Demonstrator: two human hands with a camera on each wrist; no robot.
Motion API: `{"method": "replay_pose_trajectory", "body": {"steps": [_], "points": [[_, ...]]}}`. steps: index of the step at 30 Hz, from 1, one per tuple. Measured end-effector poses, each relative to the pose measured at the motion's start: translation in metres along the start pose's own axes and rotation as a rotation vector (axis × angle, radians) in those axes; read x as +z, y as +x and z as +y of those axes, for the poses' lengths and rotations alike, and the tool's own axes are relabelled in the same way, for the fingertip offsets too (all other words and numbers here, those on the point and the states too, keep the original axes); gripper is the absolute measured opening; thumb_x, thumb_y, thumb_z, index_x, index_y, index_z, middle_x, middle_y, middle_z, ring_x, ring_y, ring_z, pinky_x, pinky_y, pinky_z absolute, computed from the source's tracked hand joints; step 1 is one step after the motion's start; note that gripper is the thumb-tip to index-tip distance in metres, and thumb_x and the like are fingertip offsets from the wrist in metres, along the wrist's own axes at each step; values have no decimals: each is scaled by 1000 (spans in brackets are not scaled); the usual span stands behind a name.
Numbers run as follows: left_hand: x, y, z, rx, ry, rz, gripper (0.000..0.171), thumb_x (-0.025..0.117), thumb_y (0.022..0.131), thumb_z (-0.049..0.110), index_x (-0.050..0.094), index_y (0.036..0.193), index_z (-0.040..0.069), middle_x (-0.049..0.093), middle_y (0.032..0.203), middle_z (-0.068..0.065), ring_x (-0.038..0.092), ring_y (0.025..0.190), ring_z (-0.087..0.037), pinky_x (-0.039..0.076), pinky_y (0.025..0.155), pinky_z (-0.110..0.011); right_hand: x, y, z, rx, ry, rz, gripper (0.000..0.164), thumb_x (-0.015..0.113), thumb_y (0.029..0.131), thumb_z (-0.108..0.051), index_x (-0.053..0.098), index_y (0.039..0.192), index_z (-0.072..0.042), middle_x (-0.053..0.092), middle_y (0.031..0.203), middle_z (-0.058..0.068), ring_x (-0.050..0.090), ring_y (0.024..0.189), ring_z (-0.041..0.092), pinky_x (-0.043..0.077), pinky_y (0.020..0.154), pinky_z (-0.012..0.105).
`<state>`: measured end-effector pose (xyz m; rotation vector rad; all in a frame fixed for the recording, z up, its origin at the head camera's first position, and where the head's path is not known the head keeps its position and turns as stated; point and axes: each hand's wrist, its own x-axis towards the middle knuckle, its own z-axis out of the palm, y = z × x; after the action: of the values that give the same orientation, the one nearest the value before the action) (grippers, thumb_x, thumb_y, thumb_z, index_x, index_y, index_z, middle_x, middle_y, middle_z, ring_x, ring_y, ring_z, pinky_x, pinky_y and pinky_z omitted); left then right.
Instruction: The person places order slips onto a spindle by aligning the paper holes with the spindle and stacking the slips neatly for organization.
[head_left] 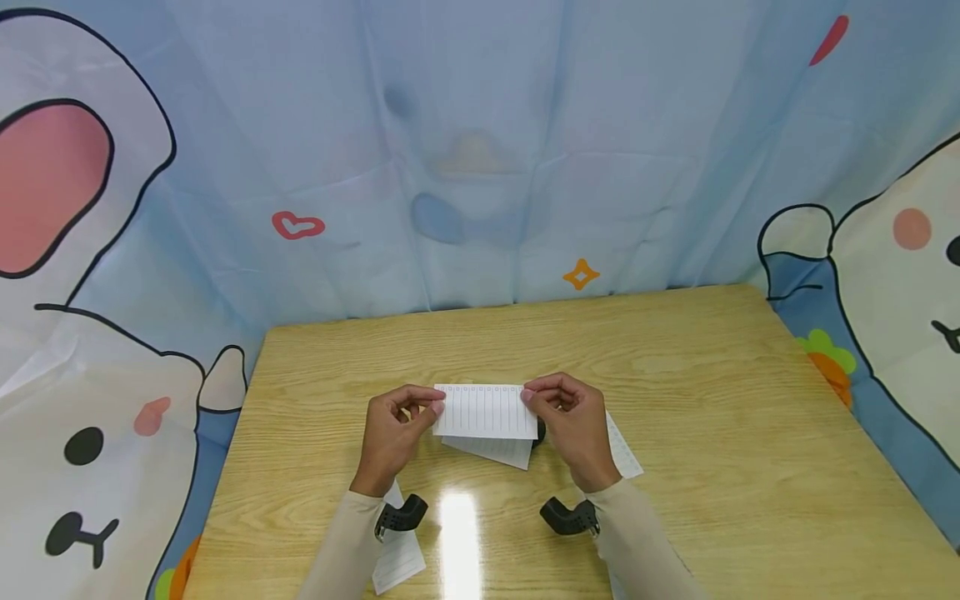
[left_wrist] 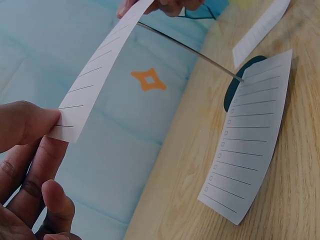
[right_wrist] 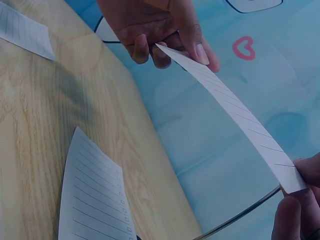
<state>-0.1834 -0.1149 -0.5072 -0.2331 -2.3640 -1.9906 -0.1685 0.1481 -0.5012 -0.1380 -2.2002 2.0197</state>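
1. Held slip (head_left: 483,412): ruled paper, stretched between both hands above the wooden table (head_left: 750,383), its long side running across the body.
2. Left hand (head_left: 397,433): thumb and finger pinch one end of the slip. Right hand (head_left: 573,425): likewise pinches the opposite end.
3. Thin metal rod (left_wrist: 190,49) rises from a dark base (left_wrist: 230,95) on the table. In the left wrist view it runs up behind the held slip, towards the right hand; contact with the paper cannot be told.
4. Lower slip (left_wrist: 245,145): curved, overlapping the base, rod meeting it near one edge. Pierced or merely leaning: unclear.
5. Left-side slip (head_left: 397,567) and right-side slip (head_left: 624,450) lie on the table, each near a forearm.
6. Risk, judged: pulling the ends apart could tear the slip; bringing them together could buckle it.
7. Risk, judged: lowering the right hand carelessly could catch a finger on the rod, or tip the base if pushed sideways.
8. Risk, judged: a sleeve brushing the table could drag the loose slips.
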Motion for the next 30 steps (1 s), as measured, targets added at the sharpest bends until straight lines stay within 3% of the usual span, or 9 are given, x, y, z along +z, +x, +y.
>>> {"method": "replay_pose_trajectory", "body": {"steps": [18,30], "points": [[4,1,-6,-22,-12,5,8,81,96,17,83,103,14,77,102,-10,51,80,-14,37,71,-21,-1,1,4,41,27,-17,13,78,97,-10,77,107,-2,76,93,6,69,81,13,59,76,29],[5,0,-7,-29,-6,6,7,81,96,14,83,102,13,77,101,-10,51,79,-14,36,68,-21,-6,-2,9,33,29,-40,19,80,97,-18,77,109,-5,76,95,7,69,82,14,54,71,23]]}}
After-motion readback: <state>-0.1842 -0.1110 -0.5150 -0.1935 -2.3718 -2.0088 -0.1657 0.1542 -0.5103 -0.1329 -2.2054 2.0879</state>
